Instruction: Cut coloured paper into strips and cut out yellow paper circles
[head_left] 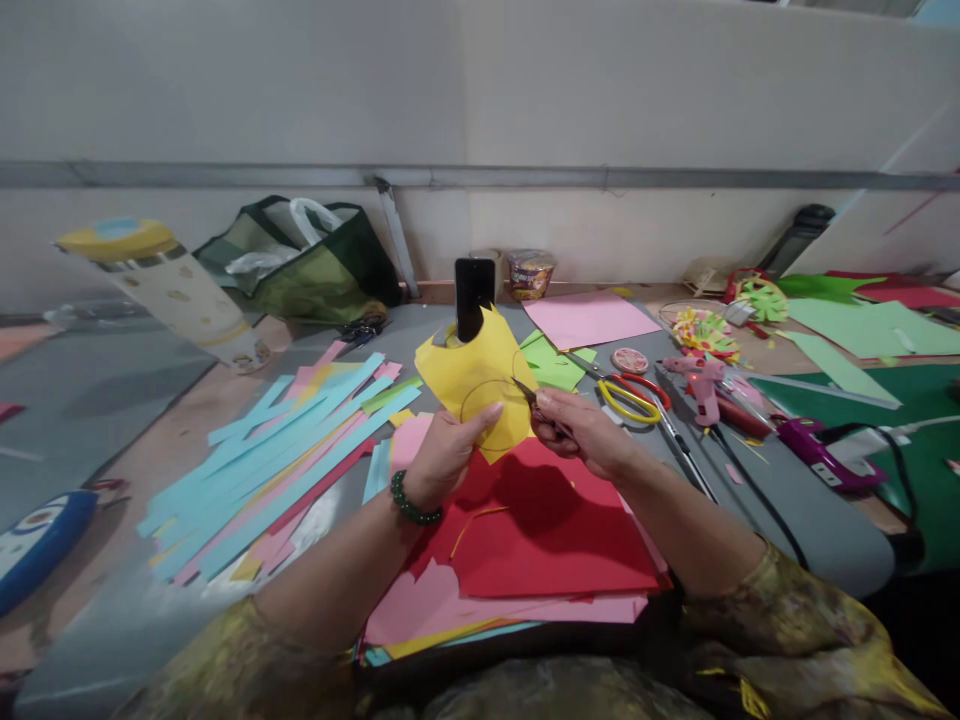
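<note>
My left hand (450, 447) pinches the lower left of a yellow sheet of paper (466, 368), its thumb on the face. Circles are drawn on the sheet, and its upper edge has a curved cut-out. In my right hand (581, 428) is a small pair of scissors (524, 389), fingers closed round the handles. The blades meet the sheet's right side by a drawn circle. Below both hands lies red paper (555, 540) on top of pink sheets (427, 612), with a thin yellow offcut (480, 515) on it.
Coloured paper strips (292, 455) spread at the left. A black phone (475, 290) stands upright behind the yellow sheet. At right lie yellow-and-red-handled scissors (628, 398), a pink glue gun (703, 385) and a purple power strip (829, 455). A tumbler (169, 295) and a green bag (319, 265) stand back left.
</note>
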